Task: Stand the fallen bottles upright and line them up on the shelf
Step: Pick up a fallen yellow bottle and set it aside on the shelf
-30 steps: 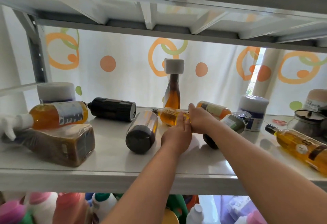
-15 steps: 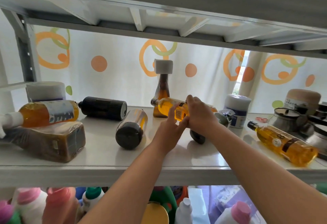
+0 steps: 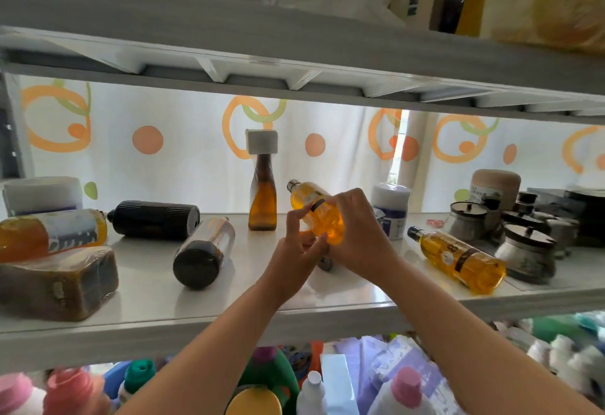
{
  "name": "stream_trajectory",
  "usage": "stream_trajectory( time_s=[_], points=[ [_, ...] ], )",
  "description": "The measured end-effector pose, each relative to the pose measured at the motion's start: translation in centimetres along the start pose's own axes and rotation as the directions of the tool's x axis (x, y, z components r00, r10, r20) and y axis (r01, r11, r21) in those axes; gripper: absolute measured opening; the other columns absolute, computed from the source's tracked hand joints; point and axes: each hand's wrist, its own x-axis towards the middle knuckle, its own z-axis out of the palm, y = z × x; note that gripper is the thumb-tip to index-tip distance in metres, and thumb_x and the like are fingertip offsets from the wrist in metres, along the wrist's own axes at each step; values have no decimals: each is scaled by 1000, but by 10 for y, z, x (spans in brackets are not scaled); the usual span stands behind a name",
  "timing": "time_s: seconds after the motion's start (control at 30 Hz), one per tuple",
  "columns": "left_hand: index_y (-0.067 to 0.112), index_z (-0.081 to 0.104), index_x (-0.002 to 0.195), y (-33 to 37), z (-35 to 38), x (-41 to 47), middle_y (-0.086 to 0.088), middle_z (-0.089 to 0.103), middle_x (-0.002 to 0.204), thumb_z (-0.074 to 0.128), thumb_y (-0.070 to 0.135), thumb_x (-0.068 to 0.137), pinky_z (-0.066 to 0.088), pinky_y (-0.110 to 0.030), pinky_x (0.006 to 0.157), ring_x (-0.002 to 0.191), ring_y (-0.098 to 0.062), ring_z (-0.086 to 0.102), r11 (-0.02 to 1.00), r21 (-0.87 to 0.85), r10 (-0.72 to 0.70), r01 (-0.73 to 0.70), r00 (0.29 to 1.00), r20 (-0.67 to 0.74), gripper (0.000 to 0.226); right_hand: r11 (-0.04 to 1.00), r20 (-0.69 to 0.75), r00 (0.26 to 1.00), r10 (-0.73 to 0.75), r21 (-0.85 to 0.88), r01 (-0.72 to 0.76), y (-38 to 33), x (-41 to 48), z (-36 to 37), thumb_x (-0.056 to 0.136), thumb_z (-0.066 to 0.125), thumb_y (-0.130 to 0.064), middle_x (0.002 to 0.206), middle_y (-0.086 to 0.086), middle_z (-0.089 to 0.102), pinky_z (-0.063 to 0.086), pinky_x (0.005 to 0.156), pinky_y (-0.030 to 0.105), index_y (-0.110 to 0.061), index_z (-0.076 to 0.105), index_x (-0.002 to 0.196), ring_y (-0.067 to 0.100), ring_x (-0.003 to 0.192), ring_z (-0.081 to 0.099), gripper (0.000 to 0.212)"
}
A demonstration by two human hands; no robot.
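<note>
Head view, single entry sheet.

Item 1: small amber bottle [image 3: 315, 210], centre of frame, lifted clear of the shelf [image 3: 327, 300]. Its long axis is tilted, with the cap toward 11 o'clock and the base toward 5 o'clock.

Item 2: my right hand [image 3: 357, 234], at 4 o'clock of that bottle. The fingers are wrapped round its lower body and carry the weight.

Item 3: my left hand [image 3: 294, 252], at 7 o'clock of the bottle, narrowly closed. The forefinger is on the label and the thumb is under the base, in a steadying pinch.

Item 4: brown bottle with a white cap [image 3: 262, 205], upright, just at 9 o'clock of the held one. I judge the base must swing down to 6 o'clock and land beside it.

Item 5: lying down, not yet stood: black bottle [image 3: 154, 219], dark-bottomed bottle [image 3: 204, 249], long amber bottle [image 3: 458, 259].
</note>
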Motion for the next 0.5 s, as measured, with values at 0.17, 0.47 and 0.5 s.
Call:
stream_trajectory(
  time_s=[0.17, 0.47, 0.5],
  points=[
    [43, 27, 116, 12, 28, 0, -10, 66, 106, 51, 20, 95, 53, -25, 72, 88, -17, 67, 977, -213, 0, -1, 1000, -6, 39, 997, -107, 994, -13, 74, 21, 8, -21, -19, 68, 78, -10, 117, 10, 45, 48, 86, 35, -11, 49, 123, 26, 108, 49, 62],
    [28, 22, 117, 23, 83, -1, 1, 66, 89, 51, 15, 94, 51, -17, 75, 79, -1, 64, 991, -133, 14, 9, 985, 170, 40, 994, -189, 978, 83, -56, -96, 42, -68, -46, 64, 83, -17, 111, 14, 51, 40, 78, 25, -11, 47, 116, 26, 101, 52, 63],
    [26, 21, 118, 24, 90, -2, 1, 65, 88, 51, 17, 93, 50, -16, 74, 78, -2, 64, 995, -104, 14, 6, 981, 195, 41, 992, -181, 978, 108, -48, -118, 46, -74, -49, 65, 82, -18, 110, 14, 51, 39, 78, 25, -10, 48, 115, 26, 100, 51, 61]
  ],
)
